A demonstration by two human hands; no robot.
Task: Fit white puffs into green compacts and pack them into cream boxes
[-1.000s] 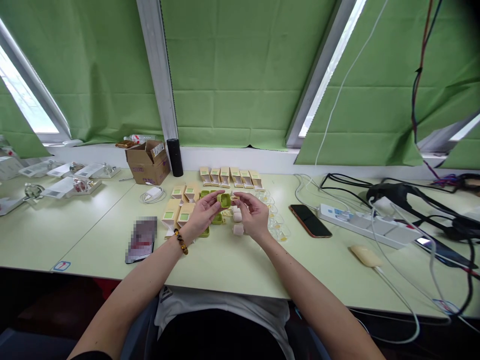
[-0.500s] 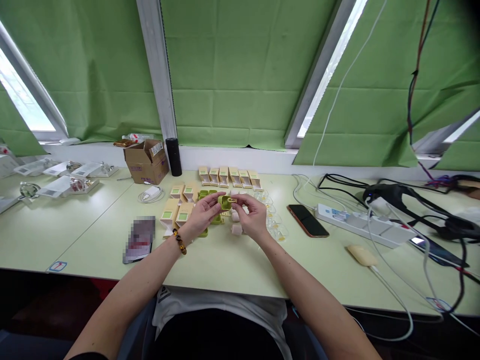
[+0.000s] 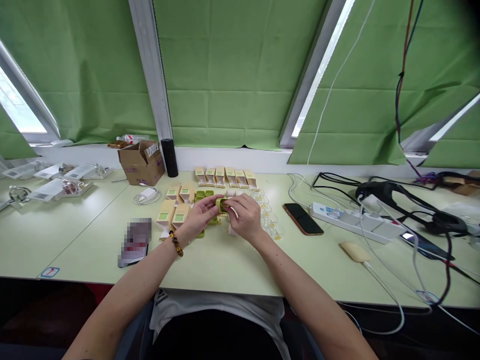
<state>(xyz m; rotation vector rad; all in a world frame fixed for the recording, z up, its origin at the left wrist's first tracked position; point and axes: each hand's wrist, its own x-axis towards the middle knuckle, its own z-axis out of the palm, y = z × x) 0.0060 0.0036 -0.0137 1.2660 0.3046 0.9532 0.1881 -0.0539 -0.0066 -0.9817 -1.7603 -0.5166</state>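
Note:
A small olive-green case [image 3: 220, 203] is held up over the table between both my hands. My left hand [image 3: 199, 217] pinches its left side between thumb and fingers. My right hand [image 3: 244, 216] is closed at its right side, covering part of it; a pale loop that showed there a moment before is mostly hidden by the fingers. Under and behind the hands lie more green cases [image 3: 205, 194], partly covered. Pale pink pieces [image 3: 231, 192] show beside them, and clear plastic pieces with yellow bits [image 3: 270, 218] lie to the right of my right hand.
Open cream boxes [image 3: 179, 215] stand left of the hands; a row of similar boxes [image 3: 225, 177] stands behind. Around these are a phone [image 3: 303, 218], a power strip [image 3: 352, 222] with cables, a cardboard box [image 3: 141, 164], a black cylinder [image 3: 170, 158] and a blurred-out phone-like object [image 3: 134, 242].
The green case has turned in my hands and now shows more edge-on. My right-hand fingers have curled further over its right side. The whole view has shifted slightly.

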